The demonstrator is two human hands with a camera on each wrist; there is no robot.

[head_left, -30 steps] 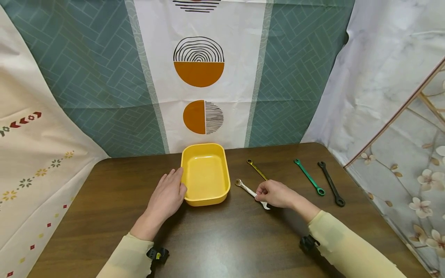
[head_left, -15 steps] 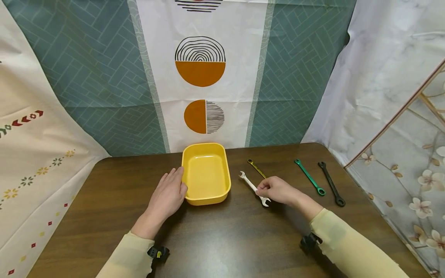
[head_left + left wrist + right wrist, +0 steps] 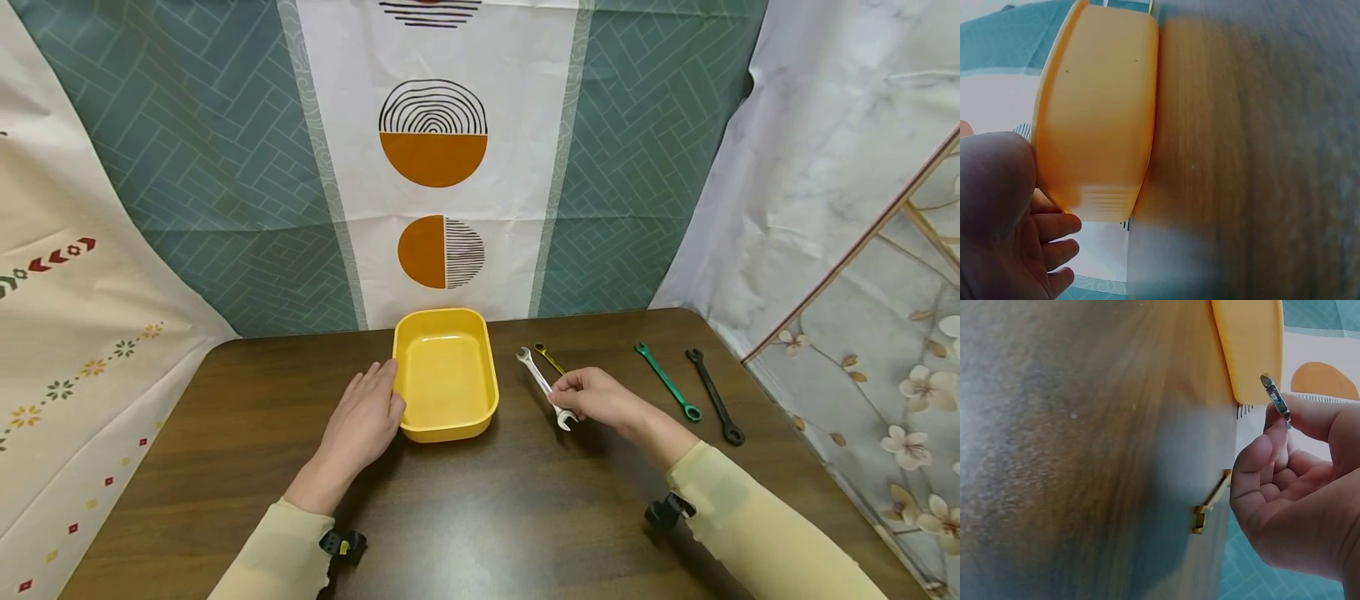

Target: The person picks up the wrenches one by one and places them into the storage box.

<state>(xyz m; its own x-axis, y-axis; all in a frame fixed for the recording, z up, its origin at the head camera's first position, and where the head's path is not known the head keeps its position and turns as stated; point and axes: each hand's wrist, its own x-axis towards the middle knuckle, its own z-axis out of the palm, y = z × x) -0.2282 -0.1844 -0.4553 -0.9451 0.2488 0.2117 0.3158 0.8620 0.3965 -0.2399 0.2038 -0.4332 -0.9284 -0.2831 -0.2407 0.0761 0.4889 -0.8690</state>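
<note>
My right hand (image 3: 602,400) pinches a silver wrench (image 3: 537,374) near its lower end, between thumb and fingers. In the right wrist view that wrench (image 3: 1275,397) is seen nearly end-on, above the table surface. Beyond it lies a yellow-gold wrench (image 3: 550,357), partly hidden by the right hand in the head view. My left hand (image 3: 363,417) lies with straight fingers against the left rim of a yellow rectangular tray (image 3: 447,435). The left wrist view shows the tray's outer wall (image 3: 1100,106) beside the left hand (image 3: 1007,219).
Toward the right of the brown table (image 3: 480,508) lie a green wrench (image 3: 667,381) and a black wrench (image 3: 715,396). A patterned cloth (image 3: 442,192) hangs behind the table's back edge.
The silver wrench has come up off the table in my right hand, its far end swinging upward in view. The left hand has stayed at the tray.
</note>
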